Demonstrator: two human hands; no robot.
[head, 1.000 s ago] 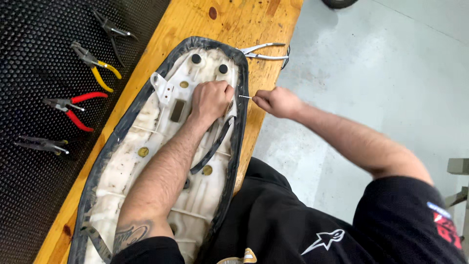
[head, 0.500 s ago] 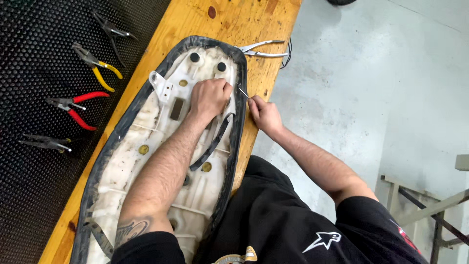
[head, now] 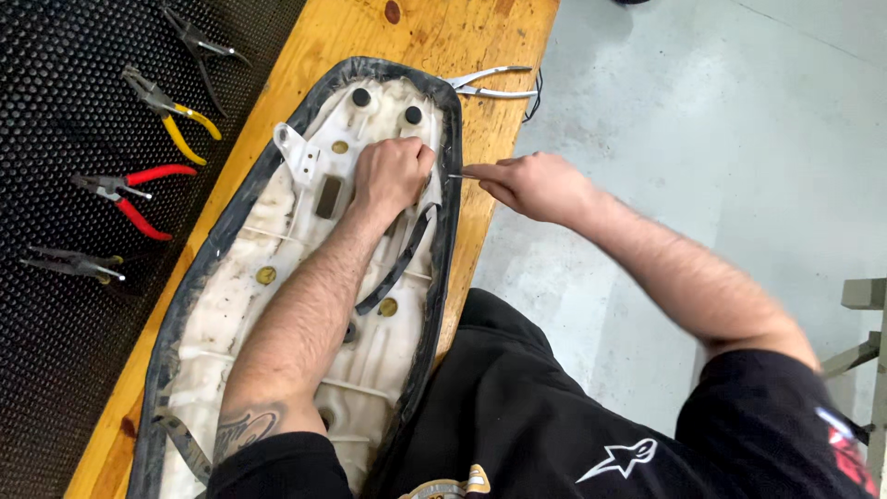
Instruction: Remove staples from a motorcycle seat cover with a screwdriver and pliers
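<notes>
Pressing seat base [head: 277, 305] w/ left hand [head: 393, 174]; right hand [head: 536, 185] grips thin metal tool [head: 460, 176].

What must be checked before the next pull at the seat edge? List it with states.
1. Left hand presses on the seat pan: ok.
2. Right hand holds a thin tool at the cover edge: ok.
3. Tool tip caught on a staple: cannot tell.
4. Left hand apart from the tool tip: ok, but close.
5. Seat lies fully on the bench: ok.
6. Spare pliers beside the seat: ok.
</notes>
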